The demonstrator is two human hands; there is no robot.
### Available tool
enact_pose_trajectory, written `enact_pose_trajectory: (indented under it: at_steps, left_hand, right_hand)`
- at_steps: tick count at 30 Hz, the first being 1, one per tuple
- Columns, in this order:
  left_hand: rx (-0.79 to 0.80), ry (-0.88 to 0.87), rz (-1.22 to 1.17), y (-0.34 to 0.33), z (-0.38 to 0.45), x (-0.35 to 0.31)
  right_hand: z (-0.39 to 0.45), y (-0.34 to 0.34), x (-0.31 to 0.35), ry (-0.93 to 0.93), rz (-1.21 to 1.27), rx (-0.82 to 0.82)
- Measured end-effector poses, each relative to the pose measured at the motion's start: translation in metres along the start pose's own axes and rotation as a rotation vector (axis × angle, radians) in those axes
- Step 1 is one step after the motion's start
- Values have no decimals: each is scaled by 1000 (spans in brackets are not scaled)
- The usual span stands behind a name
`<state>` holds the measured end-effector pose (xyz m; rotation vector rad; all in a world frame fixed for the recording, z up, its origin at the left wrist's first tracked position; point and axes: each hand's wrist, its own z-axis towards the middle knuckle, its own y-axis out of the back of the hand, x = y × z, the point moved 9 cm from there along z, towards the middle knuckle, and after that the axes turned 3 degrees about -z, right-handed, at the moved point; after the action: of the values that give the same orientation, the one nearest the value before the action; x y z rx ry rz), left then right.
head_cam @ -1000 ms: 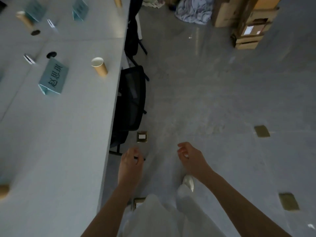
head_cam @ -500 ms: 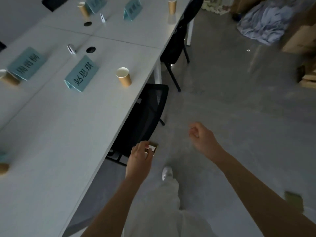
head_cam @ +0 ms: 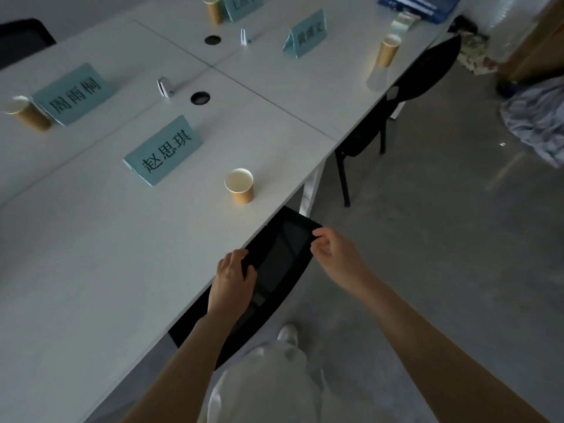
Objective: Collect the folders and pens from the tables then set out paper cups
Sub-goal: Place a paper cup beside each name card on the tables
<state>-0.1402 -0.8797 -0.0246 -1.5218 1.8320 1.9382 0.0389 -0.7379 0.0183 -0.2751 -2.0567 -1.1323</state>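
Item: desk (head_cam: 91, 270), white, several pushed together w/ seams and cable holes.

Paper cups: nearest cup (head_cam: 239, 185) upright by the desk edge, next to name card (head_cam: 163, 149). 2nd cup (head_cam: 387, 51) farther along the same edge; 3rd cup (head_cam: 29, 112) at far left beside another card (head_cam: 71, 94); 4th (head_cam: 212, 9) near top. Judged: cups set at every seat in view, so this stretch looks done.

Folders: blue stack (head_cam: 419, 4) at the desk's far end, top right, apparently gathered. Pens: none clearly seen; small white objects by the cable holes too blurred to identify.

Left hand (head_cam: 233, 280): grip curled over top edge of black chair back (head_cam: 283, 261). Right hand (head_cam: 334, 250): pinching the same chair's far corner. Chair tucked under the desk edge, below nearest cup.

Around: 2nd black chair (head_cam: 406, 96) farther on; cloth heap (head_cam: 537, 123) on floor, right. Chairs block the way along the desk.
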Motion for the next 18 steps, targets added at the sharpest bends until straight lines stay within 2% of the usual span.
enact_pose_trajectory:
  at_steps: [4, 11, 16, 18]
  left_hand:
    - [-55, 56, -2, -5, 42, -15]
    - [-156, 268, 23, -30, 89, -6]
    - [-276, 586, 18, -45, 89, 7]
    - [-293, 623, 41, -49, 93, 5]
  right_hand:
    - [54, 4, 11, 48, -24, 71]
    - [142, -3, 23, 167, -74, 278]
    - [195, 4, 32, 294, -145, 428]
    - [212, 4, 38, 342, -188, 438]
